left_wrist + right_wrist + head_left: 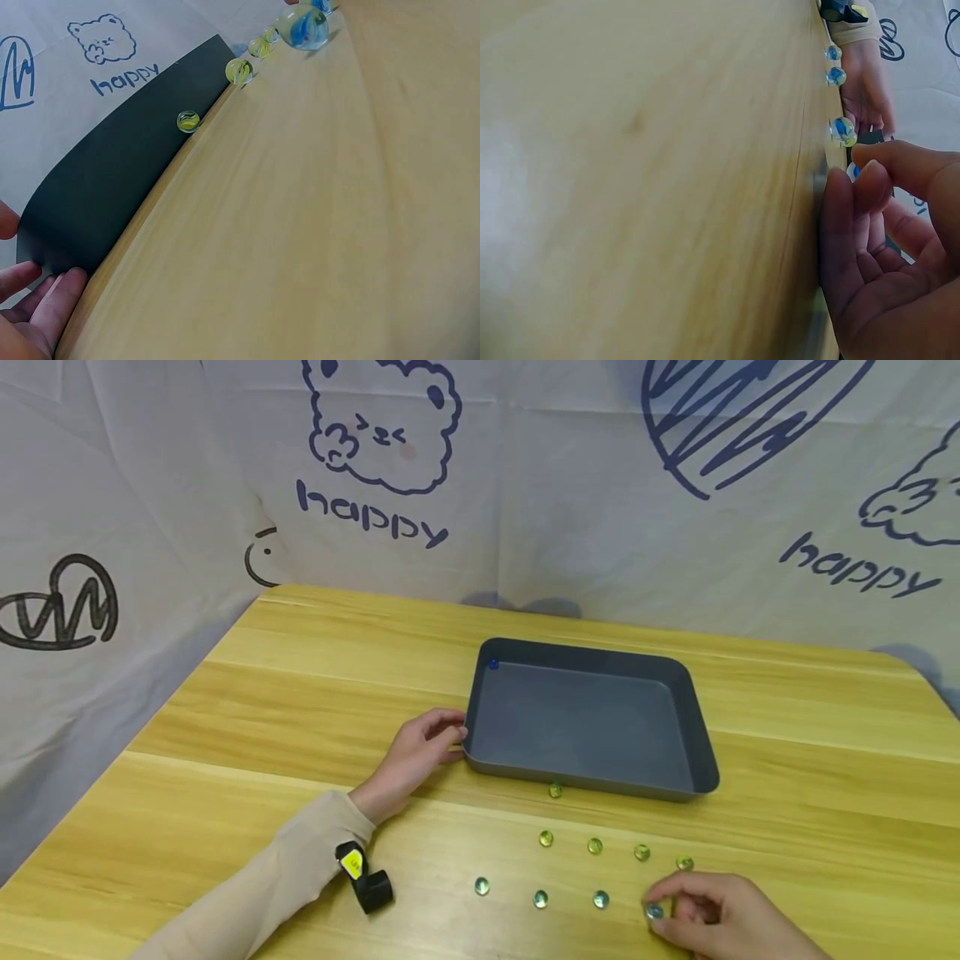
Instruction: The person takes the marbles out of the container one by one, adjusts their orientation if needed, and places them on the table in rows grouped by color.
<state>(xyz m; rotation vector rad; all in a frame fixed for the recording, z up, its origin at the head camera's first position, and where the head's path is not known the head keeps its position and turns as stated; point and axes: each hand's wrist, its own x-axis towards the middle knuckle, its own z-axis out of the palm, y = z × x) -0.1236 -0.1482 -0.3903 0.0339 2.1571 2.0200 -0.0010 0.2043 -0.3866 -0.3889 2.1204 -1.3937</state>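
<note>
A dark grey rectangular tray [585, 718] lies on the table, with one dark blue marble [493, 665] in its far left corner. My left hand [420, 756] touches the tray's near left corner from outside, its fingers loosely bent; the left wrist view shows the fingertips [69, 283] against the outer wall. At the lower right, my right hand [716, 910] pinches a clear marble with blue swirls [655, 911] between thumb and forefinger, low at the table. In the right wrist view that marble [855, 171] is mostly hidden by the fingertips.
Three blue-swirled marbles [540, 899] stand in a row left of my right hand. Behind them are several yellow-green marbles [595, 846], one [555, 790] close against the tray's front wall. A white cloth [525, 527] with drawings hangs behind the wooden table [300, 693].
</note>
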